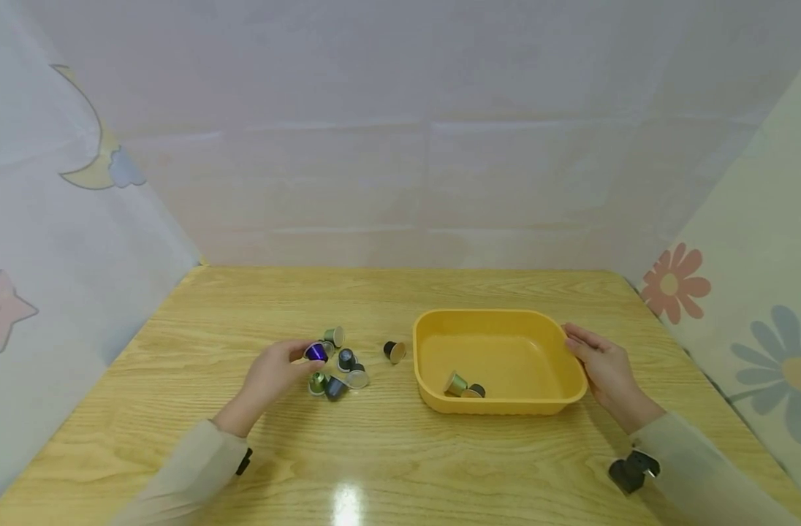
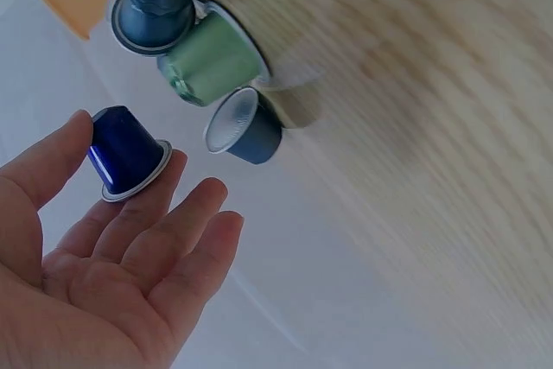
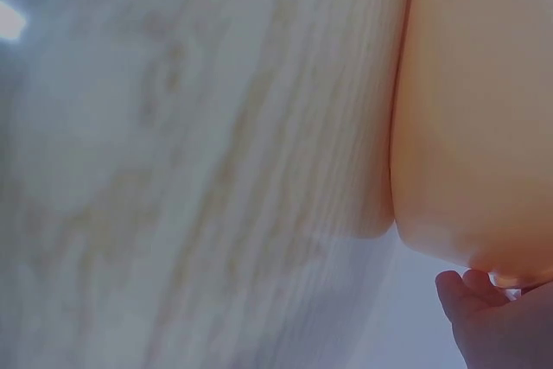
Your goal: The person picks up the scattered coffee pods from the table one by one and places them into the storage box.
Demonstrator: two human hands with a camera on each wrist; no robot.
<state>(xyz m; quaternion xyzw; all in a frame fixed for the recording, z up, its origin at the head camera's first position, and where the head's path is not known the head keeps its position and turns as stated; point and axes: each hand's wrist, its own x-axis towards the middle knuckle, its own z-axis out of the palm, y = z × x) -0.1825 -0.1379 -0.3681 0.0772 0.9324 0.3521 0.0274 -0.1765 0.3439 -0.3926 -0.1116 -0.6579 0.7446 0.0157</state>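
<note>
My left hand (image 1: pixel 273 372) pinches a dark blue coffee capsule (image 2: pixel 127 151) between thumb and fingers, held above the left cluster on the table. Around it lie several capsules, among them a green one (image 1: pixel 318 382), a grey-blue one (image 1: pixel 335 389), a dark one (image 1: pixel 346 359) and a pale green one (image 1: pixel 332 336). At the right end of a yellow basin (image 1: pixel 499 407), my right hand (image 1: pixel 607 372) grips the rim, its fingertips showing against the outer wall in the right wrist view. Inside the basin's front left corner are a green capsule (image 1: pixel 457 384) and a dark one (image 1: pixel 477 391).
A black capsule with a tan lid (image 1: pixel 397 352) lies on its side between the cluster and the basin. Everything stands on a wood-grain table (image 1: pixel 295 453). Pale printed sheets (image 1: pixel 400 183) hang behind and along both sides.
</note>
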